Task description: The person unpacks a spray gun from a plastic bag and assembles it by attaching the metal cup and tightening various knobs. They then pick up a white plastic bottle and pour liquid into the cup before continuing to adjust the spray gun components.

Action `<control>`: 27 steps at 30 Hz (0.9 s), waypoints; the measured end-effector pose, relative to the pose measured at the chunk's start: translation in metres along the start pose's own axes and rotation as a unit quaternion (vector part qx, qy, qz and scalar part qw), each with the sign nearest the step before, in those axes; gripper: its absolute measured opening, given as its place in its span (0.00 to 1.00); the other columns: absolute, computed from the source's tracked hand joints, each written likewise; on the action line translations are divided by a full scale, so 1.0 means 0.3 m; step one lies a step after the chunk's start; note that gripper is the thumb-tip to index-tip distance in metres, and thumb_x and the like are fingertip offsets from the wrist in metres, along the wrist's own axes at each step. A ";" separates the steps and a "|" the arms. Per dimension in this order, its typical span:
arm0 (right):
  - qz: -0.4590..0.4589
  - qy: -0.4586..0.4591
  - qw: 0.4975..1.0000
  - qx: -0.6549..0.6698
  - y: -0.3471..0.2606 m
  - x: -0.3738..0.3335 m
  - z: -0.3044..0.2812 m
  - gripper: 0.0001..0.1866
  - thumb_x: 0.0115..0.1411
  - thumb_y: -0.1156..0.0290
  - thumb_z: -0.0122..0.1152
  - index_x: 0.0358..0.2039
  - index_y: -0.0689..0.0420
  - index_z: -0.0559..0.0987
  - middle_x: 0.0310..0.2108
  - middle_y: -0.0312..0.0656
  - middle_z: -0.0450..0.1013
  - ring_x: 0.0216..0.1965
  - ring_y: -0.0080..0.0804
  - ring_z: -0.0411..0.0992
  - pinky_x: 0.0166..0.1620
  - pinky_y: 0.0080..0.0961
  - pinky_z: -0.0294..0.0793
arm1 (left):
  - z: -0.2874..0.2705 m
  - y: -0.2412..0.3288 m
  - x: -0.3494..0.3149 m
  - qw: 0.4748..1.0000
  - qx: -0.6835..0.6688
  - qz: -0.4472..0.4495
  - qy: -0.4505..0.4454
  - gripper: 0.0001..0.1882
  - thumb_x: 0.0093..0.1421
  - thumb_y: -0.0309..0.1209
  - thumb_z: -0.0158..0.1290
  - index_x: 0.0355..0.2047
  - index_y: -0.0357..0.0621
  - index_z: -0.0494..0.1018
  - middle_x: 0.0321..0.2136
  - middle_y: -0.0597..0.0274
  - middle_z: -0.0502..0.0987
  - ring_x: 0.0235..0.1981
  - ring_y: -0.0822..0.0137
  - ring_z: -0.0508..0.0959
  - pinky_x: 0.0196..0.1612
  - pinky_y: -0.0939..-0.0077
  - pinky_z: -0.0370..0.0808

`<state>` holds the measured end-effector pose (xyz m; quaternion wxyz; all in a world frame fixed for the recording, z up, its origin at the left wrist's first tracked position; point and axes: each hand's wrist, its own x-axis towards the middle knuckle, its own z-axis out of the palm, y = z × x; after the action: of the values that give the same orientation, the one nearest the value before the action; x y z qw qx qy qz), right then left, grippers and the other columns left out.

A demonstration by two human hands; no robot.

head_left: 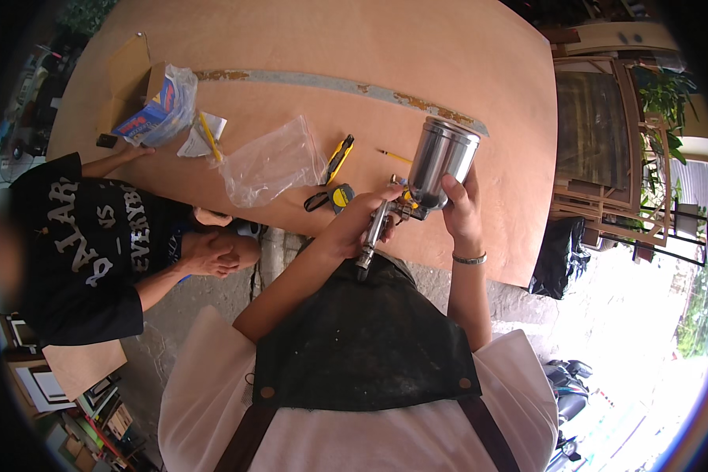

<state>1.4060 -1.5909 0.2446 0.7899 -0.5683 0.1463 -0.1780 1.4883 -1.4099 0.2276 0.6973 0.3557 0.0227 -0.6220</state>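
A spray gun with a shiny metal cup point(442, 161) is held up over the near edge of the wooden board. My left hand point(363, 216) is closed round its grip point(374, 236), whose lower end points back toward my dark apron. On the right side of the cup my right hand point(462, 203) rests, fingers wrapped about its lower part. Just left of the gun lie a black and yellow tape measure point(341, 197) and a yellow utility knife point(339, 159). A yellow pencil point(395, 156) lies beyond the gun, partly behind the cup.
Across the board point(330, 39) runs a long, worn metal ruler point(307, 80). A clear plastic bag point(267, 161), paper with a pencil point(204, 136) and an opened cardboard box point(130, 86) lie left. A person in a black shirt point(86, 244) sits at left. Wooden frames point(606, 134) lean at right.
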 end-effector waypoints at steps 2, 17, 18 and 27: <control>-0.016 -0.003 1.000 -0.007 0.000 0.004 -0.002 0.40 0.59 0.62 0.63 0.66 0.63 0.56 0.53 0.45 0.68 0.51 0.31 0.71 0.50 0.28 0.75 | -0.001 0.003 -0.003 1.000 -0.014 0.000 -0.026 0.23 0.65 0.50 0.53 0.43 0.41 0.73 0.24 0.64 0.77 0.15 0.77 0.74 0.17 0.86 0.72; 0.036 0.022 0.999 0.007 -0.006 0.002 0.004 0.38 0.61 0.61 0.62 0.65 0.62 0.56 0.52 0.45 0.68 0.50 0.32 0.71 0.51 0.29 0.74 | 0.003 0.034 -0.029 0.997 -0.062 -0.032 -0.043 0.23 0.64 0.49 0.55 0.43 0.40 0.75 0.20 0.65 0.74 0.15 0.77 0.73 0.16 0.84 0.71; 0.042 0.024 0.999 0.007 -0.005 0.004 0.003 0.39 0.60 0.62 0.62 0.66 0.62 0.56 0.53 0.45 0.67 0.51 0.32 0.70 0.52 0.30 0.74 | 0.016 0.014 -0.015 0.997 -0.079 -0.022 -0.012 0.22 0.66 0.49 0.51 0.45 0.41 0.74 0.19 0.64 0.74 0.13 0.78 0.72 0.13 0.86 0.68; -0.053 -0.057 0.993 -0.094 -0.093 -0.006 0.009 0.59 0.46 0.56 0.73 0.70 0.61 0.47 0.58 0.50 0.64 0.57 0.40 0.67 0.58 0.35 0.69 | 0.033 0.013 0.014 0.998 0.024 -0.043 0.023 0.26 0.63 0.56 0.54 0.38 0.42 0.74 0.17 0.68 0.73 0.13 0.77 0.75 0.13 0.85 0.70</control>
<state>1.4022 -1.5959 0.2721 0.7298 -0.6559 0.0866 -0.1723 1.4887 -1.4189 0.2348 0.6601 0.3854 0.0392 -0.6436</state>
